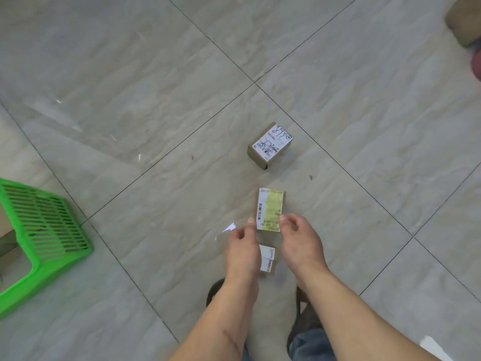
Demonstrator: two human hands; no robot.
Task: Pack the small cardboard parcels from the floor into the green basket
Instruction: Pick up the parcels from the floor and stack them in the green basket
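A small cardboard parcel with a yellow label [270, 207] is in the middle of the view, just above the tiled floor. My left hand [242, 246] pinches its near left corner and my right hand [299, 241] pinches its near right corner. A second parcel with white labels [267, 259] lies on the floor between my wrists, partly hidden by them. A third parcel with a scribbled white label [270, 145] lies farther away on the floor. The green basket [46, 230] stands at the left edge, well to the left of my hands, with its inside mostly out of view.
My two shoes [304, 311] stand on the grey floor tiles below my arms. A brown cardboard thing [463, 19] sits in the top right corner, with a pinkish object [477, 65] at the right edge. Open tiled floor lies between my hands and the basket.
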